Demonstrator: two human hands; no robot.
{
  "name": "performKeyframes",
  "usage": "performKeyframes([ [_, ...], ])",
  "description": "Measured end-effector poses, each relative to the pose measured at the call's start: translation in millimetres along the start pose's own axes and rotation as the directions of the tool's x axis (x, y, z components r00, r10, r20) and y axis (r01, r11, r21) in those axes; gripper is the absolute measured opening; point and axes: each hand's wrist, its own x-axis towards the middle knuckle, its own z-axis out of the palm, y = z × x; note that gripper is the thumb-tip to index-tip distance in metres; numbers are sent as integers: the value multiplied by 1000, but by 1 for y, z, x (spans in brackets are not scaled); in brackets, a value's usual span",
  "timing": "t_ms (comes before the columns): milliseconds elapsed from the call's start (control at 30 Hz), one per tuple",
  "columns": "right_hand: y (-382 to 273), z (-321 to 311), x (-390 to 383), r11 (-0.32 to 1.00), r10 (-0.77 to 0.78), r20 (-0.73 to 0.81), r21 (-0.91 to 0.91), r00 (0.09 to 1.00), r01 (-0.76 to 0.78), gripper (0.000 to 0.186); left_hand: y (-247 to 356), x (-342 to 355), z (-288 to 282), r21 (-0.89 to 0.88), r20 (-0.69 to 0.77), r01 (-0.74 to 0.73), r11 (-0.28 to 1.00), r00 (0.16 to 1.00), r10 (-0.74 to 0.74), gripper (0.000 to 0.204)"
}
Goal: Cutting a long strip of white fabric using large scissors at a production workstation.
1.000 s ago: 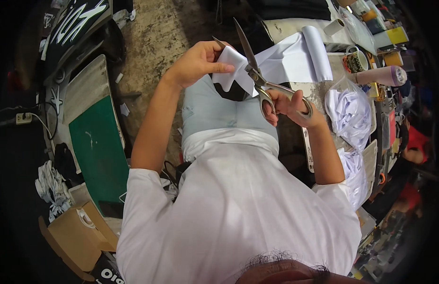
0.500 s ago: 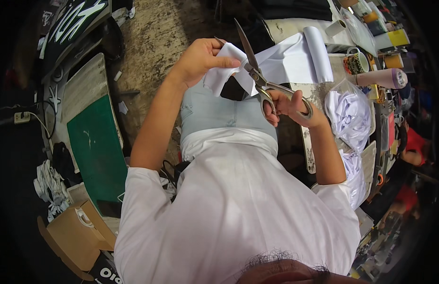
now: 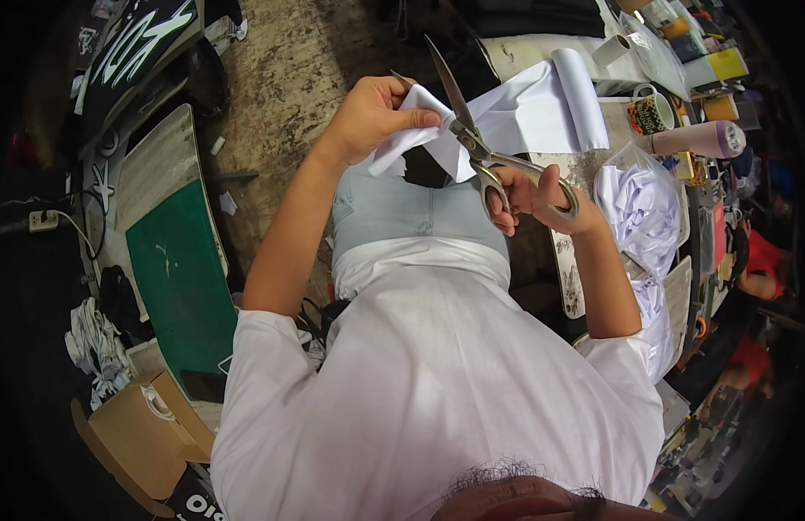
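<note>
My left hand (image 3: 374, 115) pinches the near end of a white fabric strip (image 3: 520, 111), thumb on top. My right hand (image 3: 534, 198) has its fingers through the handles of large metal scissors (image 3: 477, 146). The scissors' blades stand apart; one points up past the fabric, and the other blade's tip shows beyond my left hand, its middle hidden behind the cloth. The strip runs right from the scissors to a white fabric roll (image 3: 581, 101) on the table at the right.
At the right stand a patterned mug (image 3: 652, 115), a pink tumbler (image 3: 699, 141) and a plastic bag (image 3: 639, 208) of white cloth. A green mat (image 3: 178, 278) covers part of the left table. An opened cardboard box (image 3: 137, 438) sits at lower left. Other people are at far right.
My left hand has lowered slightly, and the fabric end it holds now hangs folded a little differently. The scissors have hardly moved, their blades still apart.
</note>
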Motion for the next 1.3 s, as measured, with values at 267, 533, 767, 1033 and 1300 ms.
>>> performKeyframes([
  [267,-4,3,-2,1000,-6,-47,-13,999,5,85,-8,-4,3,54,-46,-131,990,990,134,15],
  [533,-16,7,-6,993,52,-168,-96,984,-69,78,-8,-8,-2,72,-17,-193,979,981,195,14],
  [767,-8,5,9,985,-80,-75,-161,994,67,80,-2,-8,4,3,89,-149,989,985,149,15],
  [1033,-8,7,9,991,-85,-75,-109,994,77,72,-2,-10,1,-5,41,-110,994,993,110,16],
  [1300,-12,15,14,996,-78,-122,-46,989,73,64,-2,-13,4,26,42,-136,990,990,135,14],
])
